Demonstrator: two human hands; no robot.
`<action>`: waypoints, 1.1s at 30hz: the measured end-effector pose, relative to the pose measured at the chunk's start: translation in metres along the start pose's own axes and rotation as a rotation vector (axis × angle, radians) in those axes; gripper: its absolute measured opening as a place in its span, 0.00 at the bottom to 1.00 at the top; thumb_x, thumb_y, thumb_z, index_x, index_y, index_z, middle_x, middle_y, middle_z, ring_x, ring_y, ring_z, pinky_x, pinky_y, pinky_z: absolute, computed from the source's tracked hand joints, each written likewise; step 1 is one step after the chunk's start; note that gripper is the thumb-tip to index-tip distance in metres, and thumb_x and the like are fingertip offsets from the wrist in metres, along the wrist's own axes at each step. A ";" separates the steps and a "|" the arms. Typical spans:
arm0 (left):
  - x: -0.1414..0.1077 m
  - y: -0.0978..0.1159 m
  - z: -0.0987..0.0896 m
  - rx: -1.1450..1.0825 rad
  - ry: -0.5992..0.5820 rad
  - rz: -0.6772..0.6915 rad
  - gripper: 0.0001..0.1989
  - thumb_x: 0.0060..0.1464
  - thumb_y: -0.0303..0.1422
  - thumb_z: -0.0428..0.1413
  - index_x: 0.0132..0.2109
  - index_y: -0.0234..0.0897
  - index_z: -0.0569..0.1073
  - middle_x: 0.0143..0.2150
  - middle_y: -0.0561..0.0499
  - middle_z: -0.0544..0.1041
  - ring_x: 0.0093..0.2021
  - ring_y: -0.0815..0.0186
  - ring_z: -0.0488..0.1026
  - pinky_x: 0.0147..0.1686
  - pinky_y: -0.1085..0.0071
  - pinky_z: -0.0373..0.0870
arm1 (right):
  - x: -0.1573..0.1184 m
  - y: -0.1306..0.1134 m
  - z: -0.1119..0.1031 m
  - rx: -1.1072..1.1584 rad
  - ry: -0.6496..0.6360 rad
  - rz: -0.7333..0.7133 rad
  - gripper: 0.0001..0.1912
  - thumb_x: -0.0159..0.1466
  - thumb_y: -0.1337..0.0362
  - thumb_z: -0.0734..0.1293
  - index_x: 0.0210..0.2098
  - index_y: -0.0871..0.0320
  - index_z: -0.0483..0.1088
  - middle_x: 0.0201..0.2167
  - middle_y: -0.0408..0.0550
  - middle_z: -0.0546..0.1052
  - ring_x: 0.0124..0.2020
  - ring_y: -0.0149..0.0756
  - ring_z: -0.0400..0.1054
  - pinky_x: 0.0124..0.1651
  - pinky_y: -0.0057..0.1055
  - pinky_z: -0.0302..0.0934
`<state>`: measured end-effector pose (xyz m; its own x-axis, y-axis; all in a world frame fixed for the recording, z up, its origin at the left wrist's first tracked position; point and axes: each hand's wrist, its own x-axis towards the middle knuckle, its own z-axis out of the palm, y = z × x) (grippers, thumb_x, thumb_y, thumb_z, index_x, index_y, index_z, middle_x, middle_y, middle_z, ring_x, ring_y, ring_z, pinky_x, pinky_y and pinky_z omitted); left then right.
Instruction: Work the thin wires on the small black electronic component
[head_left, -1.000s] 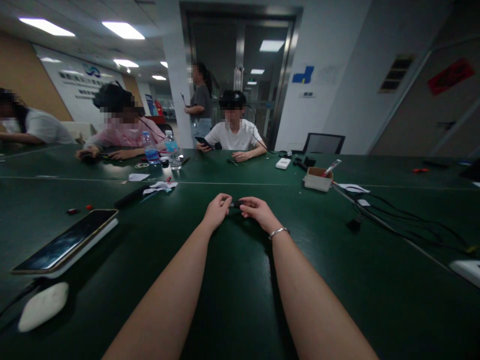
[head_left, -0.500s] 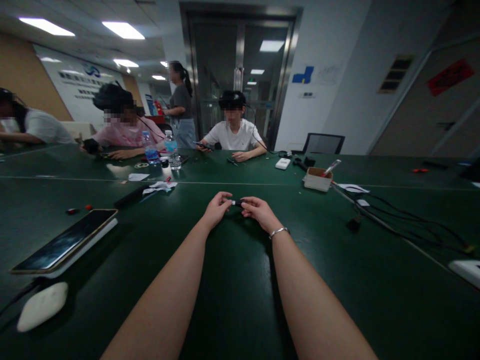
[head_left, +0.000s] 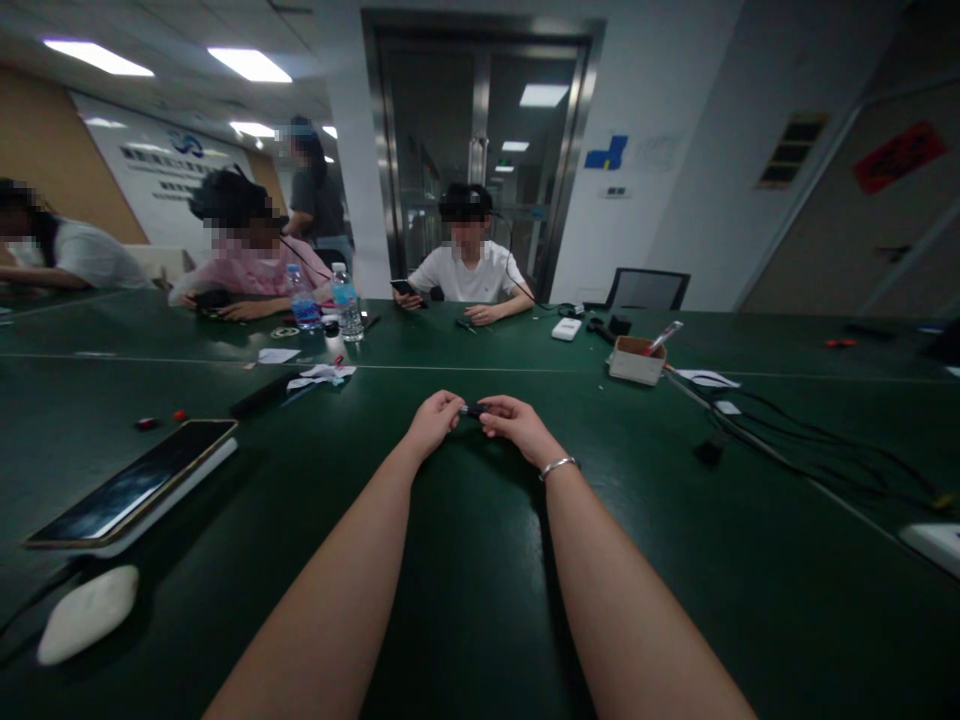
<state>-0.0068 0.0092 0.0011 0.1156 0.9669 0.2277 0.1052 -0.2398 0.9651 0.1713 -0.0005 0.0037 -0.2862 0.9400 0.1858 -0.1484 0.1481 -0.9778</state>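
Small dark stick (head_left: pixel 474 410) is held crosswise between both hands, over the middle of the green worktop (head_left: pixel 480 580); contact with the surface cannot be confirmed. A pale, shiny section is seen toward its left end.

Left hand (head_left: pixel 436 422): thumb and fingertips are closed on the shiny end. Right hand (head_left: pixel 517 422): dark end is pinched between thumb and fingers, the rest of the hand loosely curled.

Handling (judged): low weight is expected, since it is carried by fingertips alone. A stiff body is assumed; no bend is seen. The shiny part may be slippery; the dark part is judged the surer hold. Fragility cannot be told. Grip is best taken at the two ends, with light, opposed pressure, the middle being left uncovered.
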 end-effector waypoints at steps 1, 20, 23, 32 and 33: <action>0.000 -0.001 0.000 0.031 0.003 -0.003 0.11 0.53 0.40 0.51 0.33 0.36 0.66 0.18 0.58 0.64 0.19 0.73 0.60 0.22 0.76 0.56 | 0.000 0.001 0.000 0.000 0.013 0.002 0.20 0.47 0.65 0.75 0.40 0.62 0.72 0.23 0.41 0.74 0.24 0.25 0.68 0.28 0.23 0.63; -0.022 0.037 0.012 0.949 0.211 -0.072 0.32 0.62 0.47 0.31 0.32 0.37 0.75 0.33 0.43 0.77 0.31 0.59 0.73 0.30 0.68 0.63 | 0.001 0.000 0.003 -0.030 -0.065 0.010 0.22 0.46 0.66 0.76 0.40 0.61 0.73 0.27 0.43 0.75 0.25 0.25 0.66 0.30 0.25 0.62; -0.021 0.037 0.011 0.853 0.210 -0.130 0.35 0.59 0.52 0.30 0.28 0.37 0.75 0.30 0.43 0.77 0.29 0.59 0.73 0.29 0.67 0.62 | 0.000 -0.003 0.003 -0.029 -0.045 -0.003 0.23 0.44 0.68 0.76 0.41 0.60 0.73 0.30 0.43 0.75 0.26 0.25 0.67 0.30 0.25 0.62; -0.012 0.014 0.001 0.428 0.191 0.147 0.17 0.60 0.41 0.45 0.50 0.42 0.71 0.43 0.47 0.76 0.35 0.65 0.74 0.37 0.68 0.67 | 0.000 -0.003 0.002 0.117 0.116 0.087 0.17 0.50 0.67 0.74 0.39 0.62 0.72 0.27 0.45 0.76 0.23 0.26 0.69 0.26 0.23 0.65; -0.010 0.011 0.000 0.361 0.176 0.201 0.16 0.57 0.38 0.49 0.52 0.42 0.69 0.46 0.47 0.75 0.38 0.65 0.74 0.38 0.69 0.68 | 0.001 -0.003 0.001 0.136 0.133 0.100 0.16 0.51 0.67 0.74 0.39 0.62 0.72 0.27 0.47 0.76 0.22 0.26 0.69 0.26 0.23 0.66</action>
<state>-0.0065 -0.0034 0.0095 0.0028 0.8905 0.4550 0.4395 -0.4098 0.7993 0.1701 -0.0005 0.0070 -0.1796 0.9816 0.0653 -0.2550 0.0177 -0.9668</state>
